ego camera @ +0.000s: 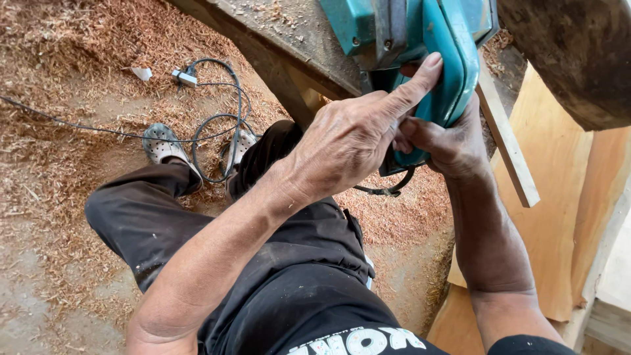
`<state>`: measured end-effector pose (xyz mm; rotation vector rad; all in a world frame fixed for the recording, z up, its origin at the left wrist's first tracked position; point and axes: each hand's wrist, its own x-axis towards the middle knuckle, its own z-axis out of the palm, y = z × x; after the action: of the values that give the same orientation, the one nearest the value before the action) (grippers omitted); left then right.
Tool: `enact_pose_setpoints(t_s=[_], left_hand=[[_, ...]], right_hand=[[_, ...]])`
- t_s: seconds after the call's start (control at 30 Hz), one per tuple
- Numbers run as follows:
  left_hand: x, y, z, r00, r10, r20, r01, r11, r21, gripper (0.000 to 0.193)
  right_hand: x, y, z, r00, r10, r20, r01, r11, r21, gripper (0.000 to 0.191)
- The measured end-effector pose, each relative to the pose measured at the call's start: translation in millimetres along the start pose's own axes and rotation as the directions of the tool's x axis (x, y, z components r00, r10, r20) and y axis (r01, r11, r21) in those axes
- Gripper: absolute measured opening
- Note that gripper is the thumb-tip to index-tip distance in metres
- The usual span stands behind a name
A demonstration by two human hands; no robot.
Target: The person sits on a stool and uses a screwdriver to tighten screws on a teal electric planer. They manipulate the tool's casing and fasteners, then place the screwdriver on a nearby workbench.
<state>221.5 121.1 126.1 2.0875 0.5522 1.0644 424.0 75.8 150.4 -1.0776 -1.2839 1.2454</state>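
**Both hands on the planer**

Coarse sawdust (59,177) carpeted the floor, with pale smooth boards (552,197) leaning at your right. You gripped the teal plastic planer (447,59) on the rough beam (289,39): left hand (348,144) wrapped over it, forefinger extended; right hand (447,141) clenched beneath. A black cord (217,131) curled by your shoes.

This is a woodworking shop. Thick drifts of pale wood shavings (72,59) cover the dirt floor to the left of the left hand (348,141). A teal electric hand power tool (420,52) sits just above both hands on a rough grey timber beam (276,39), its black power cable (217,125) looping over the shavings below. Right of the right hand (453,141) lean raw, light-coloured wooden planks (559,197).
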Motion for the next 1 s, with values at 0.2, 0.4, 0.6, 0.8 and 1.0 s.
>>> enact_pose_setpoints(t_s=[0.2,0.4,0.6,0.8,1.0], left_hand=[[17,6,-22,0.995,0.093,0.049,-0.101,0.970,0.220,0.055],[62,10,-36,0.901,0.413,-0.137,-0.357,0.882,0.307,0.035],[120,6,17,0.764,0.638,-0.094,-0.600,0.757,0.260,0.044],[127,-1,32,0.751,0.660,0.009,-0.640,0.725,0.256,0.059],[127,1,39,0.748,0.663,-0.027,-0.620,0.712,0.330,0.062]], right_hand=[[0,-5,-2,0.999,0.012,0.052,-0.015,0.999,0.052,0.029],[0,1,-10,0.992,-0.036,0.120,0.040,0.999,-0.030,0.041],[3,12,-17,0.979,0.052,0.199,-0.015,0.983,-0.181,0.020],[-9,19,-27,0.986,0.068,0.154,-0.012,0.941,-0.339,0.019],[-10,31,-34,0.994,0.019,0.111,0.036,0.878,-0.477,0.022]])
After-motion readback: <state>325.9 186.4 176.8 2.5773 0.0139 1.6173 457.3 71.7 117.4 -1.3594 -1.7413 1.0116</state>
